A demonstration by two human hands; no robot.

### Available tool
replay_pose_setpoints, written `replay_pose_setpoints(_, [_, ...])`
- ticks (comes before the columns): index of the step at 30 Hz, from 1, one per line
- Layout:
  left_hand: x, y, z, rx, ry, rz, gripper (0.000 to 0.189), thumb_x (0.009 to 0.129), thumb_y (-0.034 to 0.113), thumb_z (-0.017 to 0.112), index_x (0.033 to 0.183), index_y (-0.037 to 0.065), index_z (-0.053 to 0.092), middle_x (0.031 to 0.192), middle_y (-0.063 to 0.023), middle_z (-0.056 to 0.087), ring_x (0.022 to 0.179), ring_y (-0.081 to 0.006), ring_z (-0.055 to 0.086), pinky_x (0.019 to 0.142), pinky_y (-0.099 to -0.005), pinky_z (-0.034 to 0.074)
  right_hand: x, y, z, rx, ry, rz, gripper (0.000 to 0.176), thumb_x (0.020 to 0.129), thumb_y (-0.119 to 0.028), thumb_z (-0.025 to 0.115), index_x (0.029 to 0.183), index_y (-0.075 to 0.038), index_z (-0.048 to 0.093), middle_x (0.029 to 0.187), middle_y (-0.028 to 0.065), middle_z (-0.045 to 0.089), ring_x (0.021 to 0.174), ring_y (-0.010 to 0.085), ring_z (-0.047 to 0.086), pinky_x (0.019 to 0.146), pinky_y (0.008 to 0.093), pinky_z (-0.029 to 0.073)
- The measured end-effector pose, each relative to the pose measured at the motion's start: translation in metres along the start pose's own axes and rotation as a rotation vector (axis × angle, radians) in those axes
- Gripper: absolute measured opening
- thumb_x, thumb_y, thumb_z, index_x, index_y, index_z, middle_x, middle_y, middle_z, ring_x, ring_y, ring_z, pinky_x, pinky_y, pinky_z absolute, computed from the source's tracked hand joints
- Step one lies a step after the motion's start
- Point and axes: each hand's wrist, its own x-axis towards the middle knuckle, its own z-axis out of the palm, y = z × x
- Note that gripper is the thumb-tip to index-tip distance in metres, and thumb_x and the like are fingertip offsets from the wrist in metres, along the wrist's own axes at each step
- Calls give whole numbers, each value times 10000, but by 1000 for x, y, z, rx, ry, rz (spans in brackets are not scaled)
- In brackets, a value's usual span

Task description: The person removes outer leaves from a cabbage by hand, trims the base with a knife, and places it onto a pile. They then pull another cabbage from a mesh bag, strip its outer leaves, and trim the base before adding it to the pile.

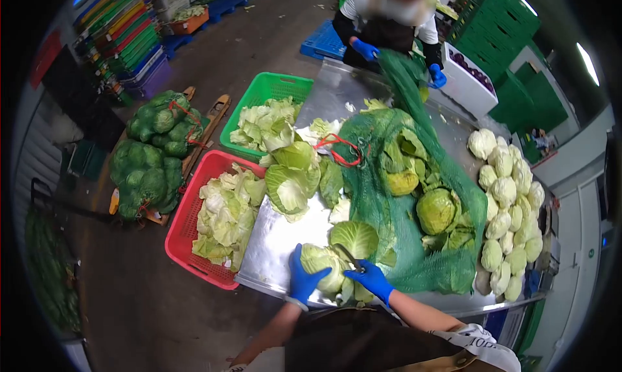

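Blue left glove (306,276), blue right glove (372,281); pale-green cabbage (317,260); green net (468,203); red basket (179,233); green basket (272,82); silver-grey tabletop (275,259).

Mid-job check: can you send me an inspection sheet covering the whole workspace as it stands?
Surface: metal table, bare near its left corner, mostly covered elsewhere.
Job's things: cabbage at the near edge; curved knife beside it.
Clutter: loose leaves, a green net with cabbages inside, red cord.
Hands: left hand holds the cabbage's side; right hand grips the knife; both gloved blue.
Cables: nothing seen.
Surroundings: red crate and green crate of leaves alongside; pale cabbages piled right; co-worker opposite, handling netting.
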Motion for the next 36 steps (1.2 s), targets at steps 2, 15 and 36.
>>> replay_pose_setpoints(2, [10,-13,-6,-297,-67,-28,1084,569,131,885,1404,-37,214,1357,-163,352,1254,-264,385,1049,-375,373,0,2,17,220,-86,159,536,755,-421,751,1098,-33,614,815,63,603,704,117,534,651,272,451])
replay_pose_setpoints(15, [23,47,-42,262,65,39,1106,603,221,862,1451,53,171,1439,-232,181,1325,-368,259,1086,-423,275,-16,-24,12,-190,-27,-499,491,864,-83,571,1328,-71,411,1151,218,562,890,351,616,776,399,500])
replay_pose_setpoints(36, [53,41,-20,384,-4,102,1026,640,204,791,1458,52,189,1434,-241,251,1332,-386,248,1088,-467,240,70,-15,86,-467,-89,-287,258,985,-176,341,1068,-42,545,890,176,626,776,302,627,694,385,499])
